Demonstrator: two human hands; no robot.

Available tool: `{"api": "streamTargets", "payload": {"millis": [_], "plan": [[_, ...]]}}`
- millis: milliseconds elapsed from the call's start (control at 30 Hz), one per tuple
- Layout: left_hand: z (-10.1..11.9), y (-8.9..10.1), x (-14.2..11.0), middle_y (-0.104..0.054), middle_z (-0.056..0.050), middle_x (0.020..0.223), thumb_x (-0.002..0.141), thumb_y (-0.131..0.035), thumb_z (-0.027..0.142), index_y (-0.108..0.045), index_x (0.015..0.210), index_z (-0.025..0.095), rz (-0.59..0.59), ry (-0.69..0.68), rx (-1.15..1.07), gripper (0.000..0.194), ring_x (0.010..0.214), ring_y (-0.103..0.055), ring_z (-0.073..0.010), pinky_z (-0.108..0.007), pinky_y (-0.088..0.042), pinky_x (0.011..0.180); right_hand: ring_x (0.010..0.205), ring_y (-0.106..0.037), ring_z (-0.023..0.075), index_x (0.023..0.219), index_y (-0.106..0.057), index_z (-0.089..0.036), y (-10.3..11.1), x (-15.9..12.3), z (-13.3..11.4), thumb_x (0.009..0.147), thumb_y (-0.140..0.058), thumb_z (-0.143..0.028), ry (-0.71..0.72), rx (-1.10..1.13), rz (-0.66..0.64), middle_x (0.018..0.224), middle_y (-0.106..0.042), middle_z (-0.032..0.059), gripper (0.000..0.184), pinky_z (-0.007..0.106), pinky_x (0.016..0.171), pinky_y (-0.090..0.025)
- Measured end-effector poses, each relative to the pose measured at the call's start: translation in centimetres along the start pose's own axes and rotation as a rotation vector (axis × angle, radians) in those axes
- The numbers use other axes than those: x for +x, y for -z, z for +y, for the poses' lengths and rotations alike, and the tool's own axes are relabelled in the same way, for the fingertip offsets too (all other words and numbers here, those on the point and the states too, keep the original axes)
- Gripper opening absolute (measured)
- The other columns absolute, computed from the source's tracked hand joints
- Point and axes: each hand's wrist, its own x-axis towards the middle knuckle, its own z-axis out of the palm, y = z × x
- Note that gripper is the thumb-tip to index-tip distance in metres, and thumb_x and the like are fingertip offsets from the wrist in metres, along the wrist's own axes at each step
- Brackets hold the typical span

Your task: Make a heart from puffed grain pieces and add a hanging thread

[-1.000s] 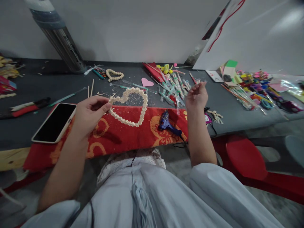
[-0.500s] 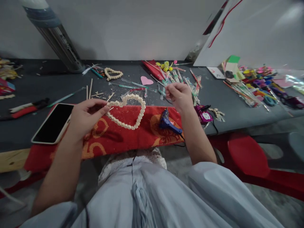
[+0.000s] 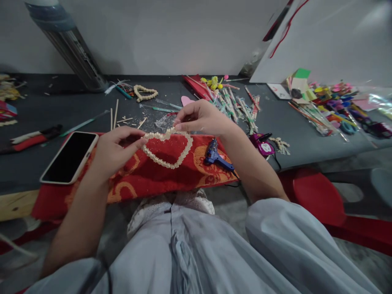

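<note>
Above the red cloth [image 3: 162, 179], both hands' fingers pinch the larger cream heart frame [image 3: 186, 151], left [image 3: 142, 138] and right [image 3: 177, 124].

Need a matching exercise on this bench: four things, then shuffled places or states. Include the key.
Things:
1. Phone
2. Glue gun
3. Large beaded heart
4. Pink heart

Places or states:
A. Blue, lying on the red cloth
B. Partly hidden by the right hand
C. Dark screen, beside the left forearm
D. At the fingers of both hands

Pairs: 1-C, 2-A, 3-D, 4-B
</note>
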Motion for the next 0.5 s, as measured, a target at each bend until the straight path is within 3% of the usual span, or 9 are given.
{"api": "streamTargets", "payload": {"millis": [300, 500], "plan": [[-0.28, -0.20, -0.11, -0.080, -0.002, 0.092, 0.088, -0.068, 0.047, -0.078, 0.093, 0.026, -0.011, -0.099, 0.115, 0.024, 0.086, -0.071, -0.0195, -0.031, -0.058, 0.078, 0.066, -0.061, 0.0096, 0.078, -0.073, -0.015, 0.72, 0.60, -0.48, 0.079, -0.088, -0.023, -0.239, 0.093, -0.087, 0.070, -0.070, -0.0009, 0.017, 0.023, 0.067, -0.056], [-0.21, -0.21, -0.16, -0.079, 0.000, 0.095, 0.095, -0.062, 0.050, -0.075, 0.094, 0.030, -0.021, -0.170, 0.208, 0.024, 0.092, -0.073, -0.0213, -0.034, -0.057, 0.086, 0.064, -0.062, 0.0091, 0.075, -0.072, -0.015, 0.77, 0.70, -0.50, 0.082, -0.086, -0.023, -0.278, 0.060, -0.110, 0.066, -0.068, -0.0021, 0.018, 0.023, 0.067, -0.055]]}}
